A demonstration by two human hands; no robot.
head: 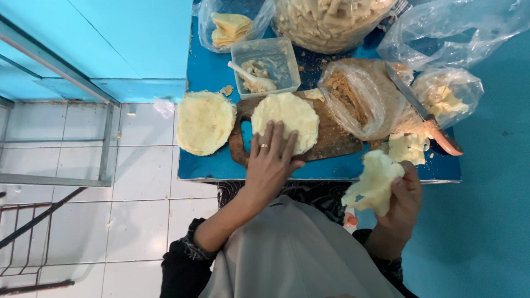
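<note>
My left hand [270, 157] lies flat, fingers spread, on the near edge of a pale round dough sheet [287, 118] that rests on a brown wooden board [331, 140]. A ring shows on one finger. My right hand [404, 196] is closed on a torn, crumpled piece of pale dough [374, 182], held just off the table's front edge. To the left of the board, a stack of round dough sheets [204, 122] overhangs the blue table [210, 72].
A clear plastic tub [266, 65] with a white spoon and filling stands behind the board. Plastic bags [359, 96] of crumbs and dough pieces lie on the right, a knife [422, 113] across them. A large bag [328, 22] sits at the back. White tiled floor is on the left.
</note>
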